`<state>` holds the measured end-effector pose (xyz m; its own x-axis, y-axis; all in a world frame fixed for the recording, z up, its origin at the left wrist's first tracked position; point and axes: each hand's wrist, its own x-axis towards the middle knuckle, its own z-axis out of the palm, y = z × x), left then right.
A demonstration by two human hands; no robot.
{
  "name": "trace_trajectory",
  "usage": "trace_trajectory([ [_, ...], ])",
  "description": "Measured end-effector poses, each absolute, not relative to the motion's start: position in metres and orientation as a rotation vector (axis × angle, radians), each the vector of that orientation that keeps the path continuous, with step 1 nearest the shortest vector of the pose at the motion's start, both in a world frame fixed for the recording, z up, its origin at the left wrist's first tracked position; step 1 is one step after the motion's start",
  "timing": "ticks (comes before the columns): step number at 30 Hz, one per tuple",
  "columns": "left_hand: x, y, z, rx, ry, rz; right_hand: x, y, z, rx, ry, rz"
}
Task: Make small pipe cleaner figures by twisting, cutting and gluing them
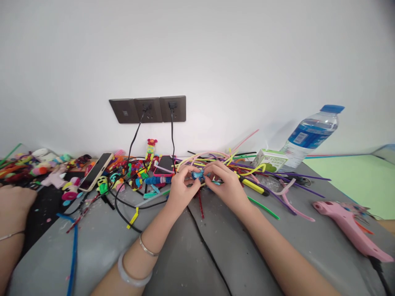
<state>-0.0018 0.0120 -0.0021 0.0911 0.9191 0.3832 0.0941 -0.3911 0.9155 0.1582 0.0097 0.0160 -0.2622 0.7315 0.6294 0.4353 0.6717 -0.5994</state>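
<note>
Between my two hands, over the middle of the table, is a small blue fuzzy piece [197, 174] that looks like bent pipe cleaner. My left hand [184, 185] pinches it from the left with thumb and fingers. From the other side my right hand [224, 181] grips it in the same way. Fingertips cover much of the piece, so its full shape is hidden. Just behind the hands lies a loose heap of coloured pipe cleaners [212, 156]. A yellow and black utility knife [253, 185] rests close to my right hand.
A pink glue gun [352, 230] lies at right. A water bottle [311, 137] and juice carton [269, 160] stand at the back. Small pipe-cleaner figures and a phone [96, 172] are at left. Black cords [206, 250] cross the table. Another person's hand [15, 205] is far left.
</note>
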Motion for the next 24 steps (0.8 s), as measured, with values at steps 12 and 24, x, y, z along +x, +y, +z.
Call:
trace_trajectory([
  [12, -0.0019, 0.0121, -0.0018, 1.615, 1.013, 1.385, 0.1584, 0.0110, 0.0151, -0.904, -1.907, 0.372],
  [24, -0.0022, 0.0123, -0.0020, 1.608, 1.020, 1.384, 0.1580, 0.0108, 0.0147, -0.911, -1.904, 0.384],
])
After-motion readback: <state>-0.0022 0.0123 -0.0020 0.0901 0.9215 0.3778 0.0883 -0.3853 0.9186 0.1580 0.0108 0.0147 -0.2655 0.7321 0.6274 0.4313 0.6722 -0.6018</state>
